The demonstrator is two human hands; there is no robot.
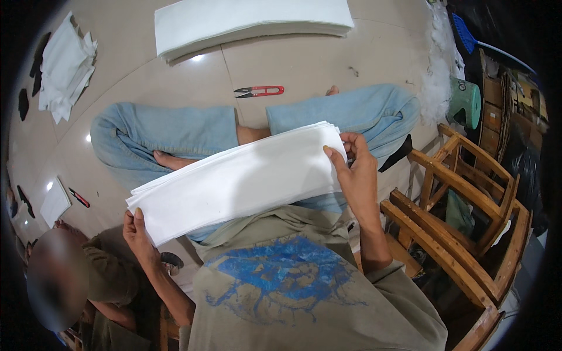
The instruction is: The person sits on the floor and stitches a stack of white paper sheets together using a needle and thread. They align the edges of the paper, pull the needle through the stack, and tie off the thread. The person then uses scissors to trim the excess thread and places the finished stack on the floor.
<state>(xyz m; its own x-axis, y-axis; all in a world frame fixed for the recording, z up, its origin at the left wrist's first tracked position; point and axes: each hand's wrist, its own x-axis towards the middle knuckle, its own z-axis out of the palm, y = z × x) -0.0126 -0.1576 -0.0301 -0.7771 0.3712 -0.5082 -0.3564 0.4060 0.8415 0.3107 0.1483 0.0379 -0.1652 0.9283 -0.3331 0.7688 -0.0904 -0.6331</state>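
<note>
A stack of long white sheets, cloth or paper I cannot tell, lies tilted across my lap, its right end farther from me. My left hand pinches the near left corner, thumb on top. At the right end my right hand grips the edge, its thumb over the top sheet and its other fingers partly hidden behind. Beyond my crossed legs in light blue jeans, red-handled thread snips rest on the tiled floor.
A larger white stack lies ahead. Loose white pieces and black strips are at far left. Another person sits at lower left near a small white stack and a red cutter. Wooden frames and a green stool stand right.
</note>
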